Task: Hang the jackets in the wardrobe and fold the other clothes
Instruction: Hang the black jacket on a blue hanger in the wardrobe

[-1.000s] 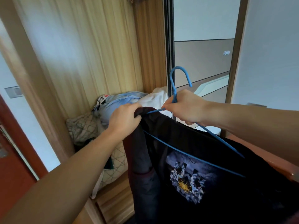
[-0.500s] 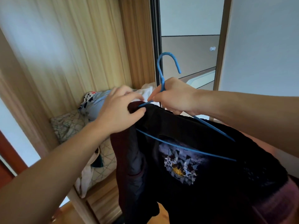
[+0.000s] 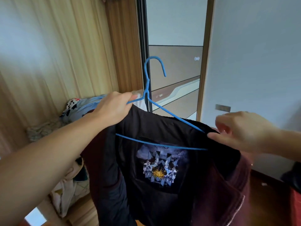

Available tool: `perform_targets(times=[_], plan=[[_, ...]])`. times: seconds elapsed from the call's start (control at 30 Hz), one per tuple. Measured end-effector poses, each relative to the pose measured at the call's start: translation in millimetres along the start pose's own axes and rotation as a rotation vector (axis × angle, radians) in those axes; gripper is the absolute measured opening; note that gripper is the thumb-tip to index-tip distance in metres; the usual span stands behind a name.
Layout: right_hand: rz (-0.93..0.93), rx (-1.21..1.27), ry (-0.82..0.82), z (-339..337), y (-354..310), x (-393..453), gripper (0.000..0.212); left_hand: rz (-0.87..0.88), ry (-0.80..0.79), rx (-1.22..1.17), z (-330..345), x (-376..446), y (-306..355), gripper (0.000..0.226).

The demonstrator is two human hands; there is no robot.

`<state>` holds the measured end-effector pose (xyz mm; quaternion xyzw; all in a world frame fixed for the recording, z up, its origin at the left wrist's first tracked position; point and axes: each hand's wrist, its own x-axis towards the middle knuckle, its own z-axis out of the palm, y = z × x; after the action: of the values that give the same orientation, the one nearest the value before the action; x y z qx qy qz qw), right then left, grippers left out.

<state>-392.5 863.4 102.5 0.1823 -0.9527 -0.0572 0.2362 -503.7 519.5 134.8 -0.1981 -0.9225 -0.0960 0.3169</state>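
A dark jacket (image 3: pixel 162 198) with a maroon outer side and a printed patch inside hangs on a thin blue hanger (image 3: pixel 147 82). The hanger's hook points up. My left hand (image 3: pixel 112 110) grips the hanger's left arm together with the jacket's left shoulder. My right hand (image 3: pixel 241 131) is at the jacket's right shoulder, thumb on the fabric where the hanger's right end slips under it; this hand is blurred.
The open wooden wardrobe (image 3: pixel 65 54) is on the left, with a pile of bedding and clothes (image 3: pixel 78 108) on its lower shelf. A sliding mirrored door (image 3: pixel 175 70) stands straight ahead, and a white wall (image 3: pixel 252 62) is on the right.
My right hand let go of the hanger's neck and moved right to the jacket's right shoulder. My left hand now holds the hanger's left arm. The hanger sits higher.
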Motion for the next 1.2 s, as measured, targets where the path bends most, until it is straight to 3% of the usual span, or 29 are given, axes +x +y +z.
perform_targets(times=[0.1, 0.27, 0.47, 0.7, 0.83, 0.97, 1.03, 1.2], plan=[[-0.099, -0.167, -0.067, 26, 3, -8, 0.058, -0.023, -0.033, 0.042, 3, 4, -2, 0.031], [0.016, -0.216, -0.184, 46, 0, 11, 0.085, 0.014, -0.082, 0.017, 8, 0, -10, 0.023], [0.061, -0.122, -0.207, 64, -43, 36, 0.034, -0.034, -0.134, 0.128, 7, -13, -23, 0.029], [-0.024, -0.337, -0.051, 22, -67, 91, 0.021, -0.160, -0.250, 0.268, 13, -21, -18, 0.033], [0.061, 0.037, -0.062, -6, -102, 107, 0.024, -0.208, -0.189, 0.148, 0, -15, -25, 0.024], [-0.054, 0.564, -0.297, -41, -67, 96, 0.017, -0.279, -0.027, -0.003, -21, -15, -34, 0.042], [-0.085, 0.612, -0.313, -51, -48, 88, 0.030, -0.290, 0.008, -0.034, -29, -11, -33, 0.042], [-0.059, 0.793, -0.252, -49, -46, 86, 0.034, -0.310, 0.077, -0.052, -44, 7, -30, 0.036]])
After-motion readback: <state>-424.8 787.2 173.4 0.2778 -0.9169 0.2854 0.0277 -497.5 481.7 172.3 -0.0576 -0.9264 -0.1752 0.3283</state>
